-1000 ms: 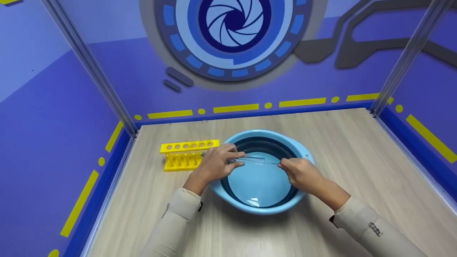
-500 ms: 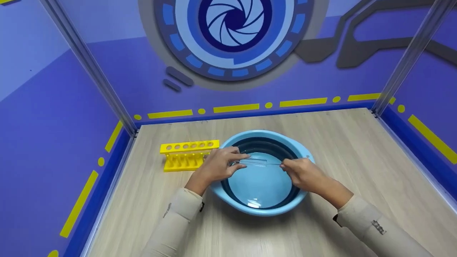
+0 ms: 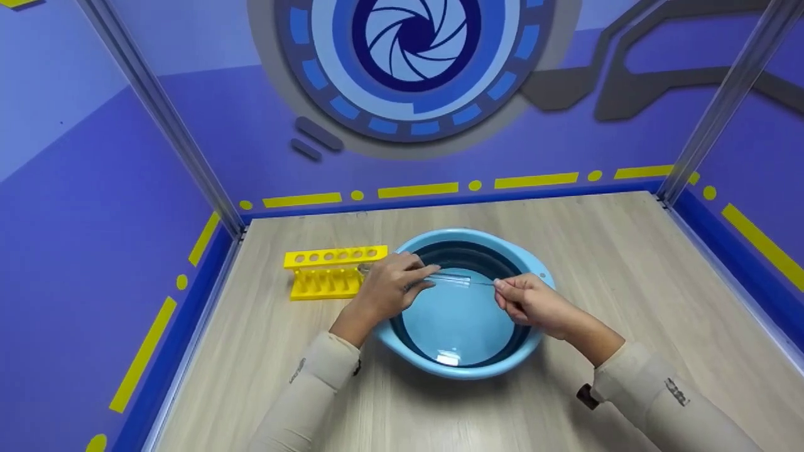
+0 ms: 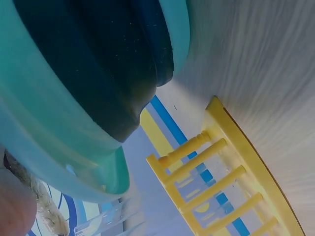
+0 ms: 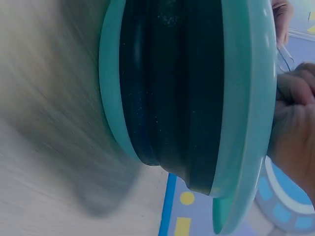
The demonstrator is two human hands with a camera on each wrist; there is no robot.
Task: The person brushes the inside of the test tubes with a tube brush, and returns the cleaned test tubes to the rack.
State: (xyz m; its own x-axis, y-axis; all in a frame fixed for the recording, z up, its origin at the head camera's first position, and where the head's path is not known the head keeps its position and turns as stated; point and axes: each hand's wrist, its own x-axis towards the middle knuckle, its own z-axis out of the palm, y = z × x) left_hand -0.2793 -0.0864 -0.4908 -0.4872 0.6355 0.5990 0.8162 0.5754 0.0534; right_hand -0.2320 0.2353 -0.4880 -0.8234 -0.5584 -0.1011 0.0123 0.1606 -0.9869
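Observation:
Over the blue basin [image 3: 461, 371], my left hand [image 3: 389, 285] grips a clear test tube [image 3: 453, 280] lying nearly level, its mouth to the right. Facing it, my right hand [image 3: 531, 301] pinches the thin wire handle of a test tube brush [image 3: 482, 284], which runs into the tube's mouth. In the left wrist view the brush's pale bristles [image 4: 47, 201] show beside my left fingers [image 4: 15, 206]. My palm hides the tube's middle. In the right wrist view the basin's side covers much, with my right hand [image 5: 298, 98] behind its rim.
A yellow test tube rack [image 3: 323, 292] stands left of the basin, close to my left hand. The basin has a dark folding wall and a shiny, light blue bottom. Patterned blue panels [image 3: 188, 301] border the wooden tabletop [image 3: 628, 263].
My right hand has turned slightly, and its thumb now shows on top of the wire. The visible wire between hand and tube looks slightly shorter. My left hand stays nearly still.

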